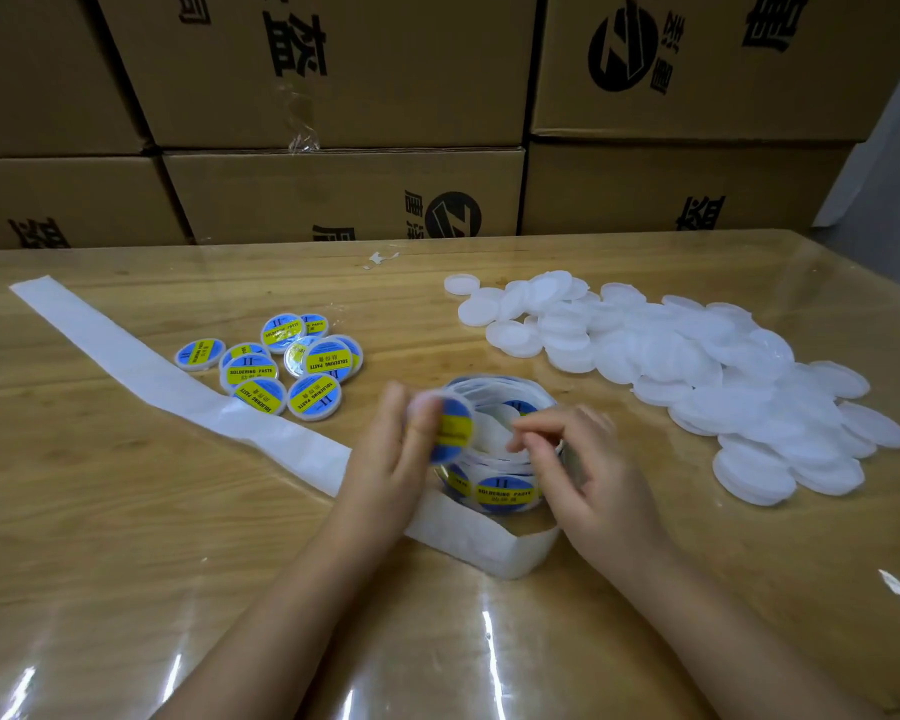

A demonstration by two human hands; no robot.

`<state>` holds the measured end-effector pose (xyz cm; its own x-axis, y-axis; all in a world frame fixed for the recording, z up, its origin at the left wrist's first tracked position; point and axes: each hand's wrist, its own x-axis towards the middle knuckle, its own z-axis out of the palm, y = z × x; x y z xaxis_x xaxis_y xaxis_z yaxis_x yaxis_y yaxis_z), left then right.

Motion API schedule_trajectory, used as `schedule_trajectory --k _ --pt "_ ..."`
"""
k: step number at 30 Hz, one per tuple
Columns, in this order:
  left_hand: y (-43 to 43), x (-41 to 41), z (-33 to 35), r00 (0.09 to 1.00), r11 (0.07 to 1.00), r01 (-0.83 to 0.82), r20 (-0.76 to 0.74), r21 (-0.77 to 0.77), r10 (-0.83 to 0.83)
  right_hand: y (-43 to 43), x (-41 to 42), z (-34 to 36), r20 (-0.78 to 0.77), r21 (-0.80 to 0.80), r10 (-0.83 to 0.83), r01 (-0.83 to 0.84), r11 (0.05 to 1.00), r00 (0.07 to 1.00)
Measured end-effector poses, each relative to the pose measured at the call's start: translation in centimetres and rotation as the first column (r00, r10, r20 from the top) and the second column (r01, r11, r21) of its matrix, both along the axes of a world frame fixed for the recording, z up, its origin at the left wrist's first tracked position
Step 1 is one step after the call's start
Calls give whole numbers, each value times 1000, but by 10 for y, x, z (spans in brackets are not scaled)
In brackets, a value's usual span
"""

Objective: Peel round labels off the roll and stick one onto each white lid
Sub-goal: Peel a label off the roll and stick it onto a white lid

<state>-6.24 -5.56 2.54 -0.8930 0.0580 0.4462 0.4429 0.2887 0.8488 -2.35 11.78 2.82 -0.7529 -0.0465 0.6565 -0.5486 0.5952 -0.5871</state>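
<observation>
— What stands behind the table?
— Stacked cardboard boxes with black print, along its far edge.
— And the tabletop?
— Wood, under a glossy clear sheet.

Bare table lies open near-left; labelled lids, backing strip and plain lids crowd farther reaches.

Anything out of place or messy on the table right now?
Only minor things: a torn white scrap lies alone near the far edge of the table, and the spent backing strip sprawls across it to the left. Nothing looks spilled or damaged.
</observation>
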Motion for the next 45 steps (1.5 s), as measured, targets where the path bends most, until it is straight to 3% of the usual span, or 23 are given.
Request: schedule_trajectory --k 3,4,8,14,16,19,22,26,29,32,35,40,45 --pt "-23 -26 5 958 935 -250 202 250 202 10 -8 -1 -33 -15 -123 122 992 992" --pt "-34 -34 4 938 927 -307 233 214 257 13 -11 -1 -20 -38 -159 158 987 987" --pt "-69 -52 -15 869 866 -449 119 -221 480 24 -19 -4 84 -116 -244 253 961 966" --pt "-87 -60 -33 780 739 -546 82 -394 620 37 -29 -8 243 -205 -350 401 893 905" --pt "-86 -59 -32 769 675 -571 -14 -467 640 42 -33 -10 284 -214 -386 451 867 878" --pt "-82 -55 -31 799 572 -572 -243 -587 550 52 -38 -13 327 -177 -464 536 826 823" --pt "-78 -51 -32 827 496 -530 -289 -688 483 63 -41 -16 331 0 -569 603 798 753" --pt "-74 -48 -30 842 523 -520 -303 -675 447 73 -42 -20 340 380 -671 556 739 659" --pt "-69 -46 -25 859 606 -508 -302 -612 414 74 -41 -22 358 524 -700 488 698 618" --pt "-53 -36 -9 896 780 -443 -252 -442 366 73 -42 -23 291 566 -732 506 651 617" --pt "-25 -14 3 940 915 -237 -314 -326 132 80 -43 -20 153 537 -816 646 542 558" --pt "10 20 -1 878 843 58 -375 -535 -299 94 -43 -23 217 626 -869 619 474 446" --pt "8 18 -7 808 721 37 -403 -692 -429 96 -47 -23 180 591 -854 641 491 488"
